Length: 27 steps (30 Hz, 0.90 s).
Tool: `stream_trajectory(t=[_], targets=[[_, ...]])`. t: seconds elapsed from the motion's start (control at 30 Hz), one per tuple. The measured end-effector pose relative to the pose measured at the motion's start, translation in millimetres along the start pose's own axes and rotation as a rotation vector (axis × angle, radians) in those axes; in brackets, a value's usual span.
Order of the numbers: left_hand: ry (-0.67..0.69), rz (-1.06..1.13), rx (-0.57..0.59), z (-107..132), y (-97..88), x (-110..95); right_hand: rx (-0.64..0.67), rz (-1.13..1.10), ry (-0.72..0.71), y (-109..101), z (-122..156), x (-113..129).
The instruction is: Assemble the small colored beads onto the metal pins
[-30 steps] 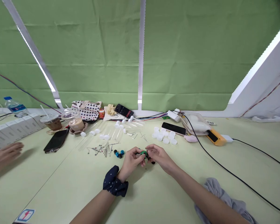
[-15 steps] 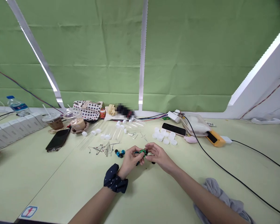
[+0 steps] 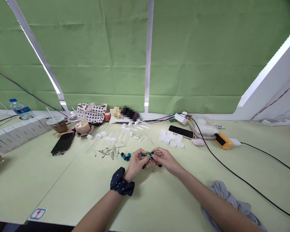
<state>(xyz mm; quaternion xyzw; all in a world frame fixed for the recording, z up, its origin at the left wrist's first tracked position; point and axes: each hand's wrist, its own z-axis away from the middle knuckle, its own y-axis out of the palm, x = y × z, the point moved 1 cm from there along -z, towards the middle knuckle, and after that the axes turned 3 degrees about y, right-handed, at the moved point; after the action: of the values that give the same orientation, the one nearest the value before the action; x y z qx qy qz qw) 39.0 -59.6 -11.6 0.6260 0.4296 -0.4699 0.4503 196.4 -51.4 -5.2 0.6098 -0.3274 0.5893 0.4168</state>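
Nearest to us, a grey cloth [image 3: 219,190] lies by the right forearm, and a dark dotted scrunchie [image 3: 122,183] circles the left wrist. Beyond these, we see the left hand [image 3: 136,163] and the right hand [image 3: 168,160] close together, thumb and fingers of each pinched on a small green-and-black piece [image 3: 148,154] held between them just above the table [image 3: 159,206] (its finer detail is too small for us to make out). Just left of the left hand we find blue and black beads [image 3: 128,155], with thin metal rods [image 3: 113,152] scattered beside them. Farther off, we have white caps [image 3: 167,140] grouped near a phone [image 3: 181,131], clear tubes [image 3: 124,137] to their left, and green blinds [image 3: 195,58] behind everything.
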Motion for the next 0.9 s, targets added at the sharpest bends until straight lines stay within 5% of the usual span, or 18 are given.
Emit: stream_trajectory(t=[0.1, 0.23, 0.37, 0.53, 0.67, 0.83, 0.9], targets=[[0.004, -0.010, 0.003, -0.1, -0.3, 0.4, -0.038, -0.038, -0.066, -0.4, 0.2, 1.2], [0.005, -0.030, 0.009, 0.0, 0.5, 0.5, -0.047, -0.017, 0.080, -0.7, -0.5, -0.1], [-0.001, -0.048, -0.011, -0.1, -0.8, 1.2, -0.034, -0.003, -0.055, -1.6, 0.9, 3.8], [0.015, -0.045, 0.021, 0.5, -0.5, 0.6, -0.007, -0.039, 0.092, -0.5, 0.0, 2.5], [0.003, -0.061, -0.004, 0.0, 0.4, -0.2, -0.019, -0.025, -0.050, -0.6, -0.5, 2.6], [0.015, -0.050, 0.006, -0.2, 0.2, 3.1, -0.045, -0.039, 0.116, -1.2, -1.8, -1.9], [0.022, -0.048, -0.001, -0.4, -0.6, 3.5, -0.041, -0.019, 0.049, -1.3, -1.8, -1.3]])
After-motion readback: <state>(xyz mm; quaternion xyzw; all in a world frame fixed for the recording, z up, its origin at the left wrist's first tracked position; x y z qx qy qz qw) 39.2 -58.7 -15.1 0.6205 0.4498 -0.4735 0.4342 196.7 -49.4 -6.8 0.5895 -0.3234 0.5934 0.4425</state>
